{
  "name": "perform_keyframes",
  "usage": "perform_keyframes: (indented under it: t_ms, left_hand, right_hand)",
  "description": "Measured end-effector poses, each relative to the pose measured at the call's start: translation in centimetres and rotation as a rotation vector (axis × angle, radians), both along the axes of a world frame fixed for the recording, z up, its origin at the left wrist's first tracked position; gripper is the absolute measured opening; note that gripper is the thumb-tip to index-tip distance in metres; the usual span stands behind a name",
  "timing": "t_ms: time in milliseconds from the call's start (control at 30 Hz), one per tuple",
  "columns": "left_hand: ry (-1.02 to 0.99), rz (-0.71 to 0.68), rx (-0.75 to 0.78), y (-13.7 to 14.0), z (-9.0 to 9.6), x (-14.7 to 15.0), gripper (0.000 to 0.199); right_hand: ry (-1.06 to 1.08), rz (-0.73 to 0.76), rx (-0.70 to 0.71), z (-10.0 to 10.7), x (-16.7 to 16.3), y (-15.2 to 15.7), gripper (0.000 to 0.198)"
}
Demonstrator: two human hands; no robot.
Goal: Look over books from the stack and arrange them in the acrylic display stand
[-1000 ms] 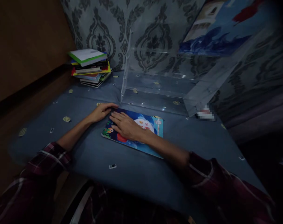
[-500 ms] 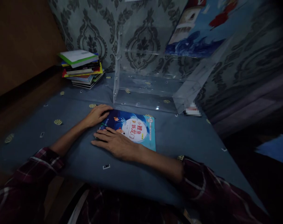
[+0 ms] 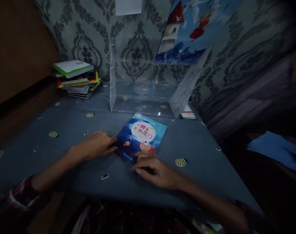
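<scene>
A blue picture book (image 3: 140, 136) with a fish on its cover lies on the table, turned at a slant with its title readable from my side. My left hand (image 3: 96, 146) is at its left edge, fingers and thumb closed on that edge, slightly blurred. At the lower right corner, my right hand (image 3: 155, 169) has its fingers curled over the cover, with the thumb near the bottom edge. That hand covers part of the cover's lower right.
A clear acrylic rack (image 3: 143, 105) stands behind the book against the patterned wall. To the left rises a stack of books (image 3: 77, 79). A small pixelated object (image 3: 188, 112) sits right of the rack. A picture poster (image 3: 184, 35) hangs above the patterned tablecloth (image 3: 201, 143).
The book has turned from lying sideways to nearly upright toward me. My left hand moved nearer me; my right hand moved rightward, its flat fingers now curled. The view shifted slightly.
</scene>
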State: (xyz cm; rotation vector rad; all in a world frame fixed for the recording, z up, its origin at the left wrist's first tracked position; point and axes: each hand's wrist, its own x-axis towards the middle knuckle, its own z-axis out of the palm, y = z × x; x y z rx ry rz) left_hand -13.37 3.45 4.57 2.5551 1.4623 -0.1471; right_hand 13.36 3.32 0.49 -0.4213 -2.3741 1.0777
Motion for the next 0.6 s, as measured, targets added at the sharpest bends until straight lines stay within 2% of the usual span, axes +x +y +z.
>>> perform_keyframes:
  t_ms: [100, 167, 267, 333, 433, 500, 600]
  left_hand:
    - [-0.075, -0.047, -0.134, -0.9, 0.5, 1.1, 0.019]
    - [-0.063, -0.065, -0.177, -1.1, 0.8, 1.6, 0.025]
    - [-0.028, -0.057, -0.091, -0.5, 0.5, 2.2, 0.027]
    - [-0.041, -0.027, 0.049, 0.3, -0.3, 2.6, 0.026]
    - [-0.107, 0.001, 0.223, 1.5, -2.0, 3.1, 0.03]
    - [-0.147, -0.014, 0.259, 1.9, -3.0, 3.3, 0.036]
    - [-0.158, -0.007, 0.298, 2.1, -4.1, 3.3, 0.036]
  right_hand:
    - [-0.001, -0.138, -0.067, -0.3, 2.1, 0.2, 0.034]
    - [0.023, -0.29, -0.036, -0.9, 3.4, 0.7, 0.036]
    - [-0.036, -0.558, 0.122, -2.3, 5.0, 1.9, 0.027]
    - [-0.147, -0.68, 0.2, -3.2, 5.6, 3.0, 0.035]
    - [-0.246, -0.688, 0.22, -3.9, 5.7, 4.3, 0.043]
    - [-0.263, -0.642, 0.223, -3.9, 5.2, 5.0, 0.042]
    - [-0.278, -0.613, 0.209, -3.6, 4.2, 6.0, 0.04]
